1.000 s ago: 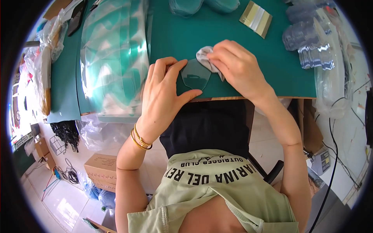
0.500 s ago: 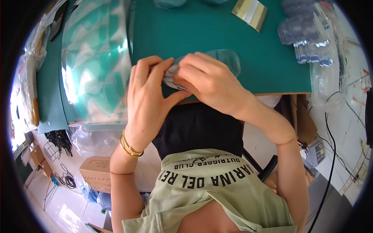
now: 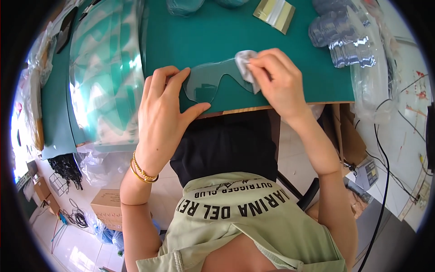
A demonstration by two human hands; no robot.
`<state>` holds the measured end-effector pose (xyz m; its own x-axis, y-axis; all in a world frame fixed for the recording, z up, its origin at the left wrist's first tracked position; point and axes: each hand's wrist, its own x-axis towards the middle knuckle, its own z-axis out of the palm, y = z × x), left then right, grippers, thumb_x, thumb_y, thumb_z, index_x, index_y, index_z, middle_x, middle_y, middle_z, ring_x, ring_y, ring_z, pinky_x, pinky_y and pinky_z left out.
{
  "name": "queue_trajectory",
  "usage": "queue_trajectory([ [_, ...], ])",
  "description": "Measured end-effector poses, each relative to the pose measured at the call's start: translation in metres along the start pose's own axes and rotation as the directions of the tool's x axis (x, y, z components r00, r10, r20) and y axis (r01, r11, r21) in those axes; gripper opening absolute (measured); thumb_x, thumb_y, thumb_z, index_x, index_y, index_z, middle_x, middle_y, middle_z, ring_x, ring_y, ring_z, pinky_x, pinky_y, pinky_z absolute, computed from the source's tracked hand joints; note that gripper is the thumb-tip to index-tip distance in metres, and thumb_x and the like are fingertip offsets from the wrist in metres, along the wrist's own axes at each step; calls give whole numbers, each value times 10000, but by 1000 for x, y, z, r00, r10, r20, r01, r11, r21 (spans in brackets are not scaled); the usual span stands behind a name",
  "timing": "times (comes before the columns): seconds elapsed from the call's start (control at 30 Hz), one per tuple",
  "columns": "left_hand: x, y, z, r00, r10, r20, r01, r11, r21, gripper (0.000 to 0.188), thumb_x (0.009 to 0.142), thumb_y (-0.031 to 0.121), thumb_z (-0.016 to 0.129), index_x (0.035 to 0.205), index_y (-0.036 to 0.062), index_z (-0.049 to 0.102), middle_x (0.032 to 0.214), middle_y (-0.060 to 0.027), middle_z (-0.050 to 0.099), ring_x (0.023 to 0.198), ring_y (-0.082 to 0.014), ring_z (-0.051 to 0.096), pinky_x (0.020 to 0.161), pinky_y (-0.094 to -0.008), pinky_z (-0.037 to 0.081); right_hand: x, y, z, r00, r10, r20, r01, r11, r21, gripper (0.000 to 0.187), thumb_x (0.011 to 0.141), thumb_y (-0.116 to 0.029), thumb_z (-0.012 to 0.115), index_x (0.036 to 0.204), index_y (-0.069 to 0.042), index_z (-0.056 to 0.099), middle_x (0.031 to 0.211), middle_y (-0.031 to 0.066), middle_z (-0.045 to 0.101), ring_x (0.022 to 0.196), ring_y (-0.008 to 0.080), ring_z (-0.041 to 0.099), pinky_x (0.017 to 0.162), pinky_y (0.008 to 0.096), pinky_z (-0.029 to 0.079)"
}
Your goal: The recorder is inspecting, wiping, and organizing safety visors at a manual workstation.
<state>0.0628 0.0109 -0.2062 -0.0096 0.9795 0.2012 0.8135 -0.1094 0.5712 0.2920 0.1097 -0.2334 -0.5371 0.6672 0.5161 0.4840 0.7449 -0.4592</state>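
Note:
A clear goggle-shaped lens [image 3: 205, 78] with a nose notch lies on the green table near its front edge. My left hand [image 3: 164, 102] grips its left end, with thumb at the lower edge and fingers at the upper edge. My right hand [image 3: 282, 80] pinches a crumpled white cloth [image 3: 245, 62] between thumb and fingers. The cloth rests on the lens's right end and covers part of it.
Left of my hands lies a large plastic-wrapped stack of sheets [image 3: 106, 77]. A pale yellow-and-silver block [image 3: 274, 16] sits farther back. Stacked clear lenses [image 3: 337, 38] stand at the right, and rounded clear pieces [image 3: 186, 5] at the far edge.
My right hand with the cloth has moved right, from beside my left hand to the lens's other end. The lens now shows between the hands. The whole view has shifted slightly.

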Motion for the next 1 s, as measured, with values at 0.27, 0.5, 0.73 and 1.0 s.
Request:
queue_trajectory([
  [0.27,-19,-1,-21,993,96,-71,-98,995,-22,550,739,169,804,1217,-9,598,1216,-134,582,1078,-321,577,890,-392,505,-32,16,-70,968,231,-95,-248,937,-247,29,883,4,671,908,8,656,929,108,662,832,211,633,733,298,505],
  [0.5,4,-115,-104,864,-153,-479,253,956,152,519,801,233,776,1230,-18,628,1137,-195,668,997,-348,636,853,-399,514,-9,16,-97,976,198,-89,-215,826,-520,183,964,-67,591,1104,-24,701,1113,100,632,1030,262,618,905,329,477],
  [0.73,37,-216,-142,821,-566,-78,529,804,-272,654,817,295,795,1304,-82,578,1018,-50,703,850,-100,607,758,-276,490,73,-53,-23,995,-73,-71,65,991,-114,150,876,9,674,1013,-35,716,1003,74,659,915,242,633,761,328,512],
  [1.0,46,-202,-144,803,-558,-208,405,768,-497,300,899,227,732,1131,36,727,961,27,684,841,-61,567,742,-225,447,166,-99,81,962,-271,34,254,934,252,130,915,-115,647,1005,-48,713,1012,75,662,849,247,655,732,320,514],
])
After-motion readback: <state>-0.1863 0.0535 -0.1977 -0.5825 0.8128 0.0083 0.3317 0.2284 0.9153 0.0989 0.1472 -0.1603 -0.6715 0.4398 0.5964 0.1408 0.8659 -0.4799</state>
